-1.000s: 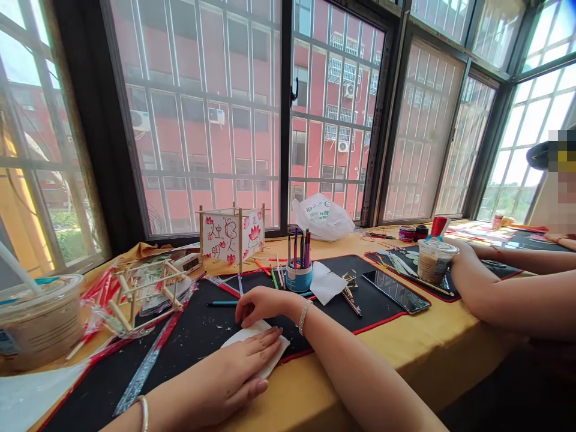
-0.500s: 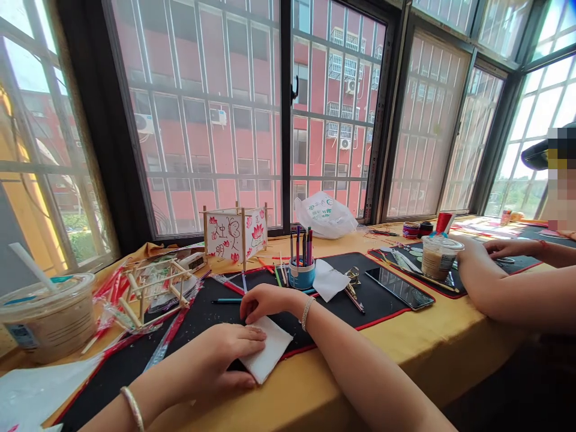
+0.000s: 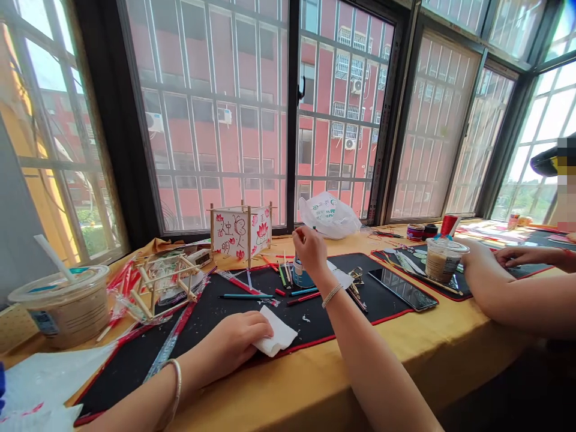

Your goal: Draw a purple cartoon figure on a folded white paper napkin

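Observation:
My right hand [image 3: 310,252] is raised above the black mat, curled, just in front of a blue pen cup [image 3: 299,276], which it partly hides. Whether those fingers hold anything is hard to tell. My left hand [image 3: 238,342] lies low on the mat with its fingers curled over a crumpled white paper tissue [image 3: 275,332]. Coloured pens [image 3: 245,296] lie loose on the red-edged black mat [image 3: 198,324] between my hands. A silver bangle circles each of my wrists.
A paper lantern [image 3: 240,231] painted with red lotuses stands at the window, beside a wooden stick frame [image 3: 166,288] and a plastic cup [image 3: 60,306]. A phone [image 3: 402,289] lies to the right. A co-worker's hands [image 3: 522,256] rest on another mat, behind a milk tea cup [image 3: 443,259].
My right hand has lifted off the mat and moved forward to the pen cup. My left hand has slid right, and the tissue now looks more crumpled. The view has shifted slightly.

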A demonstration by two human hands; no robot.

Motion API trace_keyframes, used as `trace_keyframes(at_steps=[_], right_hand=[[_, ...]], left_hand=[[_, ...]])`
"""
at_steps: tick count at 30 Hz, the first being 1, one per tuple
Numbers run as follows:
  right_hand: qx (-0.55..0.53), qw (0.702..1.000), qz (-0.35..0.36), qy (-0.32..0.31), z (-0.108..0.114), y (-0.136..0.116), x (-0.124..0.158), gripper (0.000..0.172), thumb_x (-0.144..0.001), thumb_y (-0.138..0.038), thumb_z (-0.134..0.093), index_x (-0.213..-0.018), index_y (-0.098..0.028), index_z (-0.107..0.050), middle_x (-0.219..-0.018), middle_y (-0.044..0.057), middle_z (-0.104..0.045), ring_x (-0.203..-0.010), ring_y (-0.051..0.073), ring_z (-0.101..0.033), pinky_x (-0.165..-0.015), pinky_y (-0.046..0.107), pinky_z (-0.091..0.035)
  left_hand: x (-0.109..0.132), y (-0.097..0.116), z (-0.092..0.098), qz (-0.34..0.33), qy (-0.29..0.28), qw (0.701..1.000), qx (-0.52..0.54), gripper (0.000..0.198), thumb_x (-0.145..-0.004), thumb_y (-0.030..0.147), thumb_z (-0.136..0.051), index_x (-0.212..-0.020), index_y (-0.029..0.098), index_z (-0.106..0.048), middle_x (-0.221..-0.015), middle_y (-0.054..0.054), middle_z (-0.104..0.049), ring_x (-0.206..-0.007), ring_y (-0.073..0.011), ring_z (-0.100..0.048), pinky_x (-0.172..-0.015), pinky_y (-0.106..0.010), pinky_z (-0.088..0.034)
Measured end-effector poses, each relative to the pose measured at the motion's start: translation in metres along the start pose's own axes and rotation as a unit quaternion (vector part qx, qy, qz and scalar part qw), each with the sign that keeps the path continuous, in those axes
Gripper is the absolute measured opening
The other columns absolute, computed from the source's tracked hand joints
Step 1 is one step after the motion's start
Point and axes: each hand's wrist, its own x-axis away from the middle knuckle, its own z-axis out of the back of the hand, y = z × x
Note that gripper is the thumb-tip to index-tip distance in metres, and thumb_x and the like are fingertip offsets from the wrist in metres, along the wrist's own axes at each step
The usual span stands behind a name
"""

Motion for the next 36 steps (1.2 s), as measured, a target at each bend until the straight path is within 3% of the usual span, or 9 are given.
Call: trace_keyframes(at_steps=[2,5,11,18,22,26,30,36], right_hand=[[0.031,0.997,-0.02,0.074,0.011,0.012,-0.005,0.022,-0.094,-0.032,-0.055,-0.108,-0.016,-0.061,-0.114,0.008,-0.062,-0.105,0.023,-0.059,-0.092,0.046,-0.047],[0.066,0.99,-0.022,0.119,0.02,0.025,-0.008,0.018,-0.092,-0.03,-0.058,-0.101,-0.015,-0.064,-0.114,0.007,-0.062,-0.109,0.023,-0.057,-0.095,0.047,-0.045],[0.096,0.985,-0.018,0.142,0.023,0.04,-0.012,0.017,-0.092,-0.029,-0.059,-0.097,-0.015,-0.065,-0.108,0.006,-0.064,-0.104,0.022,-0.059,-0.093,0.046,-0.046],[0.066,0.989,-0.025,0.126,0.027,0.047,-0.014,0.016,-0.092,-0.029,-0.059,-0.095,-0.015,-0.065,-0.105,0.006,-0.065,-0.104,0.022,-0.059,-0.094,0.046,-0.045],[0.002,0.993,-0.048,0.109,0.026,0.046,-0.015,0.017,-0.092,-0.029,-0.059,-0.101,-0.016,-0.065,-0.113,0.007,-0.064,-0.108,0.023,-0.058,-0.096,0.047,-0.045],[-0.103,0.984,-0.114,0.092,0.026,0.05,-0.017,0.026,-0.093,-0.031,-0.059,-0.114,-0.017,-0.061,-0.121,0.008,-0.061,-0.105,0.023,-0.061,-0.089,0.044,-0.052],[-0.232,0.95,-0.197,0.064,0.026,0.057,-0.018,0.03,-0.092,-0.031,-0.06,-0.118,-0.017,-0.06,-0.122,0.009,-0.06,-0.099,0.021,-0.063,-0.081,0.039,-0.055],[-0.382,0.883,-0.269,0.044,0.03,0.066,-0.02,0.03,-0.094,-0.032,-0.057,-0.12,-0.017,-0.058,-0.121,0.009,-0.06,-0.1,0.021,-0.063,-0.084,0.041,-0.055]], left_hand=[[-0.002,-0.004,-0.008,0.013,0.019,1.0,0.003,0.019,-0.092,0.033,-0.056,-0.102,0.017,-0.061,-0.101,-0.004,-0.063,-0.093,-0.0183,-0.061,-0.081,-0.039,-0.053],[-0.003,-0.008,-0.017,0.037,0.052,0.998,0.02,0.019,-0.092,0.033,-0.056,-0.101,0.017,-0.061,-0.104,-0.005,-0.063,-0.094,-0.0184,-0.061,-0.083,-0.039,-0.052],[-0.004,-0.01,-0.02,0.053,0.083,0.993,0.067,0.02,-0.093,0.035,-0.055,-0.097,0.017,-0.061,-0.099,-0.004,-0.063,-0.091,-0.0172,-0.061,-0.081,-0.038,-0.052],[-0.004,-0.009,-0.017,0.056,0.069,0.992,0.088,0.021,-0.093,0.036,-0.055,-0.096,0.017,-0.062,-0.1,-0.004,-0.063,-0.093,-0.0182,-0.06,-0.083,-0.04,-0.051],[-0.004,-0.007,-0.015,0.056,0.061,0.992,0.091,0.02,-0.093,0.035,-0.055,-0.098,0.017,-0.062,-0.101,-0.004,-0.062,-0.094,-0.0185,-0.06,-0.084,-0.04,-0.051],[-0.004,-0.004,-0.012,0.063,0.059,0.991,0.102,0.02,-0.093,0.034,-0.054,-0.095,0.016,-0.062,-0.099,-0.004,-0.062,-0.093,-0.0184,-0.06,-0.083,-0.04,-0.051],[-0.004,-0.004,-0.011,0.062,0.058,0.989,0.118,0.019,-0.094,0.034,-0.053,-0.098,0.017,-0.062,-0.102,-0.004,-0.062,-0.096,-0.0188,-0.059,-0.085,-0.04,-0.05],[-0.005,-0.005,-0.011,0.077,0.059,0.988,0.123,0.02,-0.093,0.034,-0.055,-0.101,0.017,-0.062,-0.106,-0.005,-0.062,-0.098,-0.0194,-0.059,-0.086,-0.042,-0.05]])
